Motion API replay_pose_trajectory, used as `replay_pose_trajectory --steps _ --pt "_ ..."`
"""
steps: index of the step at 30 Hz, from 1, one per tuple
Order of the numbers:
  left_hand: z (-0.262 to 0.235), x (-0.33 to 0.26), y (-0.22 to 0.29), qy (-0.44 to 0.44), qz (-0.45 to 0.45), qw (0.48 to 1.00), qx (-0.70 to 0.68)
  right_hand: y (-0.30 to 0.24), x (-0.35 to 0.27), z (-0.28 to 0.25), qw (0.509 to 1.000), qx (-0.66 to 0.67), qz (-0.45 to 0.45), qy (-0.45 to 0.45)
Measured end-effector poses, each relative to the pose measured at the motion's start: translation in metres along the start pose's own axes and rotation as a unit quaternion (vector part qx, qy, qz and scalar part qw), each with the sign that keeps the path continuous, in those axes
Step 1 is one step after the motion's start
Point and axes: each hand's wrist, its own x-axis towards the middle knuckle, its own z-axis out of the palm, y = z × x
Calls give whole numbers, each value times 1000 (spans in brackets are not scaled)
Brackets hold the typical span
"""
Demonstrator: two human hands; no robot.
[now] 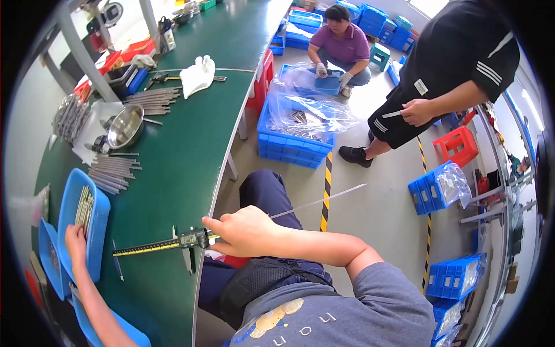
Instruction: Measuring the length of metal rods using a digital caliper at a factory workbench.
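Observation:
My right hand (245, 231) is closed round a digital caliper (191, 238) at the table's edge, its index finger stretched to the left. The caliper has a black body and a yellow scale. Its jaws are spread wide apart over the green table, with no part between them. A thin straight strip (318, 202) sticks out past the hand, roughly in line with the caliper. At the left, my left hand (75, 243) reaches into a blue bin (99, 231), fingers curled at a bundle of slim metal rods (85, 205). What its fingertips hold is hidden.
Bundles of metal rods (113, 172) and a steel bowl (126, 127) lie on the green table (179, 156). A white glove (198, 76) rests farther back beside another caliper (165, 77). Beyond the table stand blue crates (295, 149), a crouching person (341, 46) and a standing person (445, 69).

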Motion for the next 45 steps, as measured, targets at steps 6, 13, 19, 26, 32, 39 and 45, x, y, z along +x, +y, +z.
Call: replay_pose_trajectory --steps 6,13,19,26,32,39,45 --pt "-54 -37 38 10 -9 994 -107 4 0 6 998 28 4 60" --pt "-111 -204 -19 -28 -140 989 -46 5 9 6 998 32 14 -43" --pt "-132 -263 99 -12 -266 964 6 1 3 -1 999 25 7 -43" --pt "-140 -233 124 -41 -194 963 180 3 4 2 999 25 14 -38" --pt "-147 -239 120 264 -168 924 219 -2 1 -2 998 31 22 -58" --pt "-123 -183 211 299 171 934 96 8 -12 -6 999 25 20 -22" --pt "-68 -162 292 175 301 933 -89 -2 -10 -25 998 22 52 -24"
